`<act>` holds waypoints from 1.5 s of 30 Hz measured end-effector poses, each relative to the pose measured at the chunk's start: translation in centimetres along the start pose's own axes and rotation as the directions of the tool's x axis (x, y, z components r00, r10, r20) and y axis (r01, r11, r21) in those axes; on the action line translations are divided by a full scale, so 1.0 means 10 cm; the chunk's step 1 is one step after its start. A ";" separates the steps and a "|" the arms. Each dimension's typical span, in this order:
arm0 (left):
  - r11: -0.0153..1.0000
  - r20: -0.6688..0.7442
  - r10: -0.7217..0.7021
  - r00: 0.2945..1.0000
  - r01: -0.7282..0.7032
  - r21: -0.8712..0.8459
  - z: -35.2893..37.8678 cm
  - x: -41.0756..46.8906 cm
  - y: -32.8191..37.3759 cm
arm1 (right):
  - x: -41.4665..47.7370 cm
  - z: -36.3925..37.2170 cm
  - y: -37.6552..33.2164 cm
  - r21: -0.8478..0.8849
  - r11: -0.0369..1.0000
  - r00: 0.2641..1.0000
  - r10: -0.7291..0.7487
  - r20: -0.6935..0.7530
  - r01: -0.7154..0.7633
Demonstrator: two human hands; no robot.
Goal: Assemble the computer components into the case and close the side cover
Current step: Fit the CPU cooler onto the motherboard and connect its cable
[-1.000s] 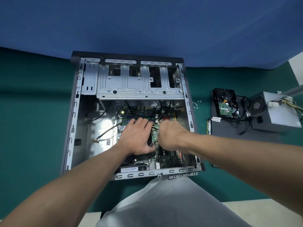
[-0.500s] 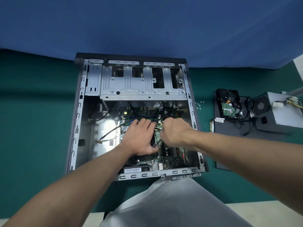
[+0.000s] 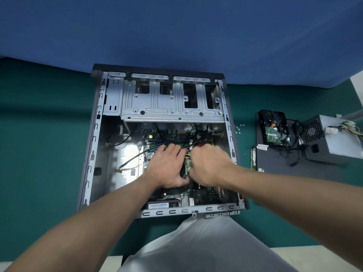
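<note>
Far left: green table cloth (image 3: pixel 39 154), with a blue backdrop (image 3: pixel 176 26) behind along the far edge. Next, a computer case (image 3: pixel 94 134) lying on its side, open face up. At its far end, a silver drive cage (image 3: pixel 169 107) spanning most of the width. In the left half of the case floor, a loose black cable (image 3: pixel 129 160) ending in a small plug, free on the metal, well left of both hands. Across the middle and right, the main board (image 3: pixel 172 132), crossed by several black wires along its far edge and partly hidden under both hands and forearms. Over the board's middle, the left hand (image 3: pixel 167 167) laid palm down, fingers straight and close together, pointing away, covering a dark part beneath; thumb beside a small green card (image 3: pixel 188 164). That card showing only in the narrow gap between the two hands, close against both. Just right of the card, the right hand (image 3: pixel 210 165), knuckles up, fingers curled under, blurred; cannot tell whether pinching the card or only pressing beside it. Right of the case, a scatter of screws (image 3: pixel 238 128) on the cloth, then a memory stick (image 3: pixel 254 158) beside the dark side cover (image 3: pixel 279 167) lying flat, well apart from both hands. On that cover, a hard drive (image 3: pixel 273 130) with tangled black leads, and at the far right a grey power supply (image 3: pixel 332 142).
</note>
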State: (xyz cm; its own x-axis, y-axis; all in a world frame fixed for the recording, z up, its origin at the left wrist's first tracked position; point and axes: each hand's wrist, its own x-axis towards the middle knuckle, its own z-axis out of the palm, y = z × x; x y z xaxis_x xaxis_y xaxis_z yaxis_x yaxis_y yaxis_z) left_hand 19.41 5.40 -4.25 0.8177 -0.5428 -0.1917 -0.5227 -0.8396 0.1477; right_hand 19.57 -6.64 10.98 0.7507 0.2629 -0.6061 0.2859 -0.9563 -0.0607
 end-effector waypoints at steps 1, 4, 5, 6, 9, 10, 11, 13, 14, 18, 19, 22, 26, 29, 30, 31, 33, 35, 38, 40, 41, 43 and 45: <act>1.000 0.001 0.002 1.000 -0.002 -0.001 0.00 0.00 0.00 | 0.03 -0.02 -0.01 0.135 0.986 0.995 0.093 0.035 -0.097; 1.000 0.001 -0.001 1.000 0.001 -0.001 -0.01 0.00 0.00 | 0.01 -0.14 -0.06 -0.009 1.000 0.987 -0.004 0.158 0.006; 1.000 -0.005 -0.007 1.000 0.007 -0.013 -0.01 0.00 0.00 | -0.03 -0.16 -0.08 -0.164 0.980 0.984 -0.082 0.157 0.108; 0.999 -0.014 -0.016 1.000 0.016 -0.030 -0.02 -0.01 0.01 | -0.04 -0.16 -0.07 -0.334 0.918 0.975 -0.182 0.131 0.216; 0.998 0.002 -0.023 1.000 0.024 -0.056 -0.03 -0.01 0.01 | -0.06 -0.11 -0.02 -0.632 0.611 0.838 -0.534 0.117 0.477; 0.998 0.007 -0.018 1.000 0.018 -0.055 -0.03 -0.01 0.01 | -0.06 -0.09 -0.01 -0.636 0.576 0.811 -0.568 0.140 0.514; 0.999 0.006 -0.013 1.000 0.014 -0.051 -0.03 0.00 0.01 | -0.06 -0.07 0.00 -0.597 0.617 0.820 -0.558 0.129 0.513; 0.999 0.001 -0.008 1.000 0.008 -0.031 -0.02 -0.01 0.01 | -0.03 -0.06 0.00 -0.335 0.873 0.931 -0.363 0.042 0.355; 1.000 -0.003 -0.004 1.000 0.004 -0.016 -0.01 -0.01 0.01 | 0.00 -0.07 0.02 -0.171 0.964 0.979 -0.205 0.016 0.205; 1.000 -0.002 0.003 1.000 -0.003 0.013 -0.02 0.00 0.00 | 0.04 -0.08 0.10 0.000 1.000 0.988 -0.013 0.151 0.013; 1.000 -0.007 0.001 1.000 -0.001 0.013 -0.01 0.00 0.00 | -0.01 -0.09 0.08 -0.092 0.991 0.982 -0.079 0.172 0.096; 1.000 0.000 -0.010 1.000 0.010 -0.007 -0.02 -0.01 0.01 | -0.09 -0.05 0.03 -0.491 0.779 0.916 -0.383 0.121 0.391; 1.000 0.006 -0.006 1.000 0.007 -0.007 -0.01 -0.01 0.00 | -0.06 -0.02 0.04 -0.526 0.684 0.843 -0.521 0.134 0.506; 1.000 0.002 -0.002 1.000 0.002 0.010 0.01 0.00 0.00 | -0.02 -0.02 0.05 -0.129 0.972 0.980 -0.192 0.046 0.196; 1.000 -0.001 -0.002 1.000 0.002 0.015 0.00 0.00 0.00 | 0.00 -0.02 0.06 -0.007 0.997 0.995 -0.079 0.068 0.080; 1.000 0.002 -0.002 1.000 0.002 0.012 -0.01 0.00 0.00 | 0.01 -0.02 0.06 0.049 0.999 0.994 -0.016 0.106 0.011; 1.000 0.000 0.002 1.000 -0.002 0.012 -0.01 0.01 -0.01 | -0.03 -0.05 0.03 -0.045 0.998 0.984 -0.038 0.175 0.046; 1.000 -0.006 -0.002 1.000 0.002 0.007 0.00 0.00 0.01 | -0.10 -0.06 -0.02 -0.250 0.949 0.969 -0.142 0.204 0.192; 1.000 -0.009 -0.013 1.000 0.013 -0.006 -0.02 -0.02 0.01 | -0.11 -0.09 -0.02 -0.539 0.726 0.898 -0.410 0.159 0.427; 1.000 -0.006 -0.015 1.000 0.015 -0.021 -0.03 -0.02 0.01 | -0.09 -0.10 -0.01 -0.600 0.624 0.843 -0.509 0.175 0.501; 1.000 -0.008 -0.012 1.000 0.012 -0.020 -0.03 -0.02 0.01 | -0.07 -0.11 0.00 -0.589 0.634 0.845 -0.505 0.175 0.501; 1.000 -0.008 -0.003 1.000 0.003 -0.002 -0.02 -0.01 0.01 | -0.06 -0.11 0.00 -0.482 0.765 0.900 -0.410 0.146 0.427; 1.000 0.008 0.007 1.000 -0.007 0.023 -0.01 -0.01 0.00 | -0.05 -0.11 -0.01 -0.258 0.930 0.964 -0.243 0.110 0.263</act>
State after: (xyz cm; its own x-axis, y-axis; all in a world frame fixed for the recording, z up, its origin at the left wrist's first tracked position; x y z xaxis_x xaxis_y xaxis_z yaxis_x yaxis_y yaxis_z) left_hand 19.36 5.42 -4.17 0.8122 -0.5486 -0.1986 -0.5339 -0.8361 0.1263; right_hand 19.84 -6.52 12.13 0.5884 0.4712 -0.6571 0.6170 -0.7869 -0.0118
